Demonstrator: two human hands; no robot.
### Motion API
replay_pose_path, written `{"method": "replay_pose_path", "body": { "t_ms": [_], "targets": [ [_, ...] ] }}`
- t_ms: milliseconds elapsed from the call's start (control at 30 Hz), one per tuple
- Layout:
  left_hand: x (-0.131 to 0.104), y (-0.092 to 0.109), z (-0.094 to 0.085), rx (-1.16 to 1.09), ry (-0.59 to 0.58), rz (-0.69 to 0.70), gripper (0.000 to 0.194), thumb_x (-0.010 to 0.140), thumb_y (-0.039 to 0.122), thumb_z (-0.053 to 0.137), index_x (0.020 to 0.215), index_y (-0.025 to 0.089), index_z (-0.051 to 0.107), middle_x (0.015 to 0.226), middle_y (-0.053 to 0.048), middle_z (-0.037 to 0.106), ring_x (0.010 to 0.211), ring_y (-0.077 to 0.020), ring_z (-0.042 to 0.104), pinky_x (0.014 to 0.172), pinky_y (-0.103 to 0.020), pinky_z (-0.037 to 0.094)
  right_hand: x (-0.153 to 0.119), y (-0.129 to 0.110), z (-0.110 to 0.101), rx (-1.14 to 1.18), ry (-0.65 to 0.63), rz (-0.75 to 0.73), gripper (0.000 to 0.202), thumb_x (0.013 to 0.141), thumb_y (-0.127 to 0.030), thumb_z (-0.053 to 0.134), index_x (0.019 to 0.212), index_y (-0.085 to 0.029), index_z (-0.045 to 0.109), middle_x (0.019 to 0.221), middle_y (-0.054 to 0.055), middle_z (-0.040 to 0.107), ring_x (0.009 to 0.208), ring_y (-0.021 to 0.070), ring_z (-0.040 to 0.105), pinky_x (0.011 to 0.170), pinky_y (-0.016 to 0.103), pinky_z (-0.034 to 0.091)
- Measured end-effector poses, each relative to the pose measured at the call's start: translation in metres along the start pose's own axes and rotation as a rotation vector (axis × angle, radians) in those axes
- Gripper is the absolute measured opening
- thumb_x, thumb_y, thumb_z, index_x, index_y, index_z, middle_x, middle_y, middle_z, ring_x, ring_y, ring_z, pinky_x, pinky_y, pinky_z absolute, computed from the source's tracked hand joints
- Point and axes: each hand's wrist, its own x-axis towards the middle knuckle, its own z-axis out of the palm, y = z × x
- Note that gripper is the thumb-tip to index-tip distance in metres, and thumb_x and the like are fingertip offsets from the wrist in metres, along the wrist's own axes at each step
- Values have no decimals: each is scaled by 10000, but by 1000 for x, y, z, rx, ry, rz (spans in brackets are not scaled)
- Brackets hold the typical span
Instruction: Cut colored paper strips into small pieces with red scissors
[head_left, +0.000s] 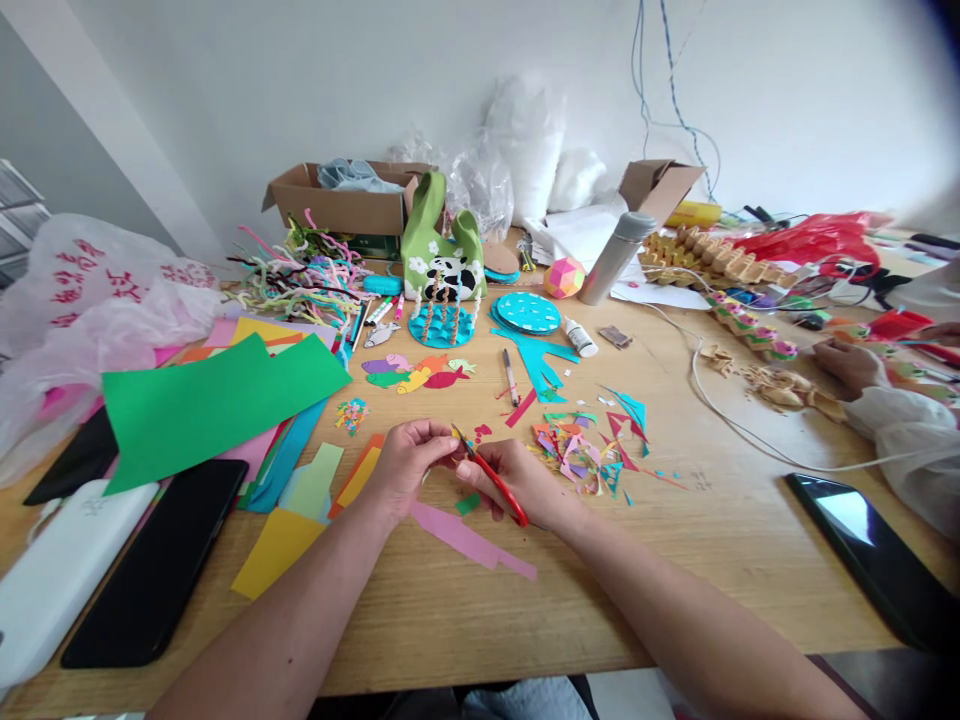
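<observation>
My right hand (506,480) is closed round red-handled scissors (501,487), their blades pointing up and left toward my other hand. The fingers of my left hand (416,460) are pinched together near the blade tips; what they hold is too small to make out. Just beyond the fingers lie small dark pink paper pieces (482,432). A pink paper strip (472,540) and a small green scrap (468,504) rest on the table below my hands. Colourful paper fish (416,373) lie further back, and many cut scraps (589,445) are heaped to the right.
Coloured paper sheets (217,400) and a black phone (157,565) occupy the left. Behind stand a panda bag (444,250) and a grey bottle (616,258). Another phone (862,550), a white cable (720,408) and another person's hand (851,368) are at the right.
</observation>
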Motion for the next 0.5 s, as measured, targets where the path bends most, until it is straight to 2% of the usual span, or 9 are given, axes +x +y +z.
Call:
{"method": "replay_pose_path", "body": {
  "t_ms": [133,300,500],
  "targets": [
    [0,0,-1,-25,30,2,113,584,209,722,623,126,657,616,-48,670,591,-137,602,587,-246,462,1,3,1,8,7,7,481,784,-605,611,631,-159,519,444,-14,548,359,98,511,330,162,321],
    [0,-2,-1,-17,-12,2,119,612,214,729,627,128,649,626,-28,659,579,-114,584,575,-228,448,1,3,1,9,11,-1,483,787,-608,606,632,-160,516,443,-18,544,356,95,507,329,163,318],
    [0,-2,0,5,-2,10,127,596,217,740,619,130,650,621,-35,659,575,-119,580,561,-230,440,0,1,1,-12,19,-9,506,778,-632,602,620,-160,513,442,-11,558,354,91,500,337,166,323]
  ]
}}
